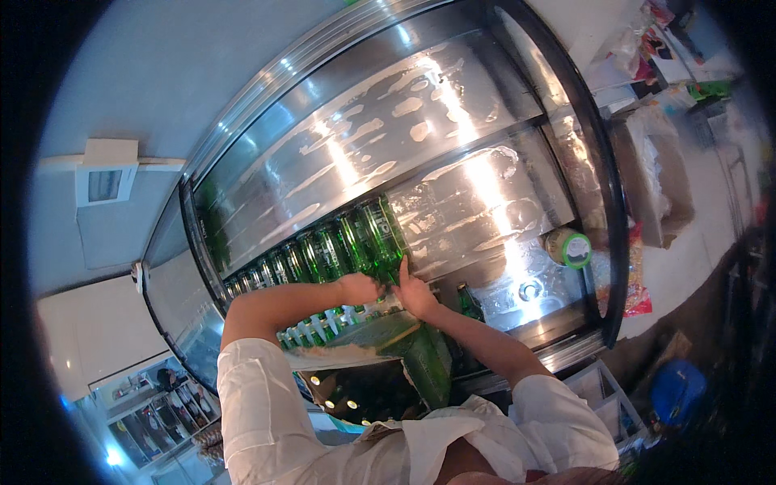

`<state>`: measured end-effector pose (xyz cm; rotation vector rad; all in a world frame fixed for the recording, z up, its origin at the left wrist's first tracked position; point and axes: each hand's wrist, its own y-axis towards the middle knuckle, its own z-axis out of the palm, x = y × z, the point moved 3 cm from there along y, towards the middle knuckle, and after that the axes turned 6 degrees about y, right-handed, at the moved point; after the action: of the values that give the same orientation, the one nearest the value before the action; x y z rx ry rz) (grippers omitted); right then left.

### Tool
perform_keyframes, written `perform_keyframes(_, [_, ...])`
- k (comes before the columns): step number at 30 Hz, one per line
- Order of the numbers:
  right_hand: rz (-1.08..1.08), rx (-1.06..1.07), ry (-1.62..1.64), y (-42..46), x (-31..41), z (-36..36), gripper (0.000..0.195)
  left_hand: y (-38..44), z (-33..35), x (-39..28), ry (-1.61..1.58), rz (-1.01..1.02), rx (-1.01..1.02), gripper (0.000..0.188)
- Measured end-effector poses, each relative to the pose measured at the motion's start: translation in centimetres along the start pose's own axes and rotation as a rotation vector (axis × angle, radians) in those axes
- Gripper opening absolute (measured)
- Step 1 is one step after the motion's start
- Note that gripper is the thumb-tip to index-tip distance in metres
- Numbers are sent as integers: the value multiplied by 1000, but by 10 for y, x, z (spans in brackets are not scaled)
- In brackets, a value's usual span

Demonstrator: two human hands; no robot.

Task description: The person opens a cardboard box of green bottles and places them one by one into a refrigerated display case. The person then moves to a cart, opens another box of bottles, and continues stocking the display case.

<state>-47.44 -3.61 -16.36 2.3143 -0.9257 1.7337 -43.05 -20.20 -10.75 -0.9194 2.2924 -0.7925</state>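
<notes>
A row of green glass bottles [309, 254] fills the left part of a metal-lined cooler, necks pointing towards me. At the row's right end is another green glass bottle [381, 230]. My left hand [362, 289] is curled at its neck. Beside that neck is my right hand [415, 295], its index finger raised against the bottle's side; whether it grips the neck is unclear. An opened green cardboard carton [427, 364] with capped bottles [351, 404] inside lies close to my chest. Near my right forearm, one more green bottle [468, 301] is partly hidden.
Inside the cooler at right are a jar with a green lid [576, 251] and a small round metal fitting [530, 290]. The cooler's dark curved rim [612, 182] borders a counter with a cardboard box [673, 176]. A blue container [678, 393] is at lower right.
</notes>
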Motion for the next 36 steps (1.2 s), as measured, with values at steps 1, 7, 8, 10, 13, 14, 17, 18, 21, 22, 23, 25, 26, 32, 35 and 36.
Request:
perform_keyframes(1, [12,-27,-10,-1,2,3,94,-7,-1,-1,-32,-3,-49,30])
perform_keyframes(7, [68,10,93,5,5,-3,93,-67,-28,-11,-70,-45,24,78])
perform_keyframes(8, [56,-3,102,5,7,-6,92,-80,-36,-12,-39,-24,24,79])
perform_keyframes(10, [64,-19,97,4,10,-5,90,-91,-21,-18,11,21,22,67])
perform_keyframes(13, [114,-30,134,5,12,1,87,-70,35,-33,85,-71,34,49])
perform_keyframes(14, [106,-45,157,4,12,1,87,-62,52,-30,139,-71,-116,32])
perform_keyframes(17, [99,-54,192,3,12,-3,85,-55,58,-11,81,-118,-105,26])
perform_keyframes(18, [145,-43,184,5,12,-8,85,-59,18,-4,56,-91,-68,20])
perform_keyframes(21, [0,-128,154,10,7,-2,84,-54,45,-5,54,-140,-63,20])
perform_keyframes(22, [-112,-205,118,11,3,3,84,-57,51,-5,95,-92,-152,19])
perform_keyframes(23, [-226,-281,81,9,-2,6,84,-57,59,-3,97,-122,-172,19])
perform_keyframes(25, [129,-34,230,9,4,-1,86,-64,55,-2,85,-171,-203,19])
perform_keyframes(26, [105,-50,228,8,6,-2,87,-72,53,-3,48,-214,-259,23])
perform_keyframes(32, [96,81,15,-12,6,-45,75,-111,24,-1,-131,-230,-205,56])
perform_keyframes(35, [22,-13,-60,-33,0,-83,48,-170,12,29,-438,-459,-595,57])
perform_keyframes(36, [89,-55,95,-54,41,-109,43,-201,2,31,-495,-611,-726,52])
